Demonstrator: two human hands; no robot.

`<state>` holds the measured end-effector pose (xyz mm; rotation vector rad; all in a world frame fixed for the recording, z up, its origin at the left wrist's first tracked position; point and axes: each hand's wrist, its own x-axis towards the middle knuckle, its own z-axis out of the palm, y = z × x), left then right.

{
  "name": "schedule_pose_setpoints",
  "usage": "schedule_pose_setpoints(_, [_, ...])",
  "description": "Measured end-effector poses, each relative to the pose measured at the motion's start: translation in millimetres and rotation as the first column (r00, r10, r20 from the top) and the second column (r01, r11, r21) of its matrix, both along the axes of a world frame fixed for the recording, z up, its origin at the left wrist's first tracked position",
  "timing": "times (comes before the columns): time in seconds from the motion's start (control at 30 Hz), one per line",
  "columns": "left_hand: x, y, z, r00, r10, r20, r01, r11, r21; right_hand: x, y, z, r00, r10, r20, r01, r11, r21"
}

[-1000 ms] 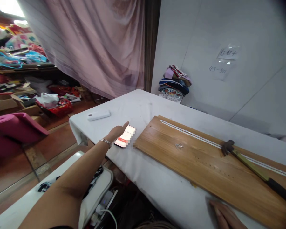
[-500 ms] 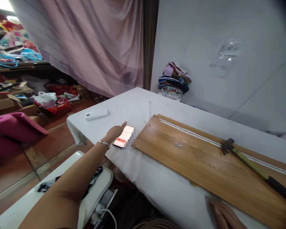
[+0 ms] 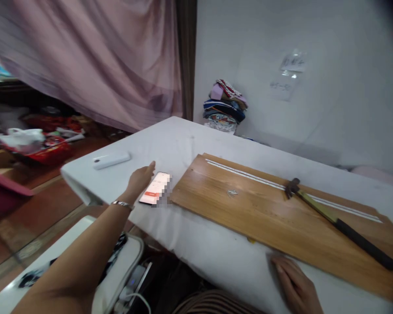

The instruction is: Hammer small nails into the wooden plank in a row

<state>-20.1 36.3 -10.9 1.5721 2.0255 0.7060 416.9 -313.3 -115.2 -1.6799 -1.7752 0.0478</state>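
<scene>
My left hand is just left of a phone that lies on the white-covered table with its screen lit. Its fingers are stretched forward and hold nothing. My right hand rests loosely curled on the cloth, close to the front edge of a wooden board, with nothing visible in it. On the board lies a claw hammer, its black grip pointing to the right. A small heap of nails sits on the board's left half. Two thin white strips run along its back edge.
A white oblong object lies on the table's left side. Folded clothes are stacked behind the table. A pink curtain hangs at the back left. Below left stands a white stool or bench, with a cable near it.
The view has swung to the right, so the table things appear further left. My left hand has drawn back slightly from the phone, and more of my right hand shows.
</scene>
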Motion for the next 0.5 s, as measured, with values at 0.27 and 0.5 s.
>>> schedule_pose_setpoints(0.27, [84,-35,6.1,0.931,-0.351,0.101,0.323,0.920,0.223,-15,11,23.1,0.995,0.010,-0.103,-0.008,1.000,0.017])
schedule_pose_setpoints(0.5, [180,-67,-4.9,0.670,-0.743,0.016,0.727,0.660,0.189,-18,12,27.2,0.992,0.018,-0.128,-0.019,1.000,-0.004])
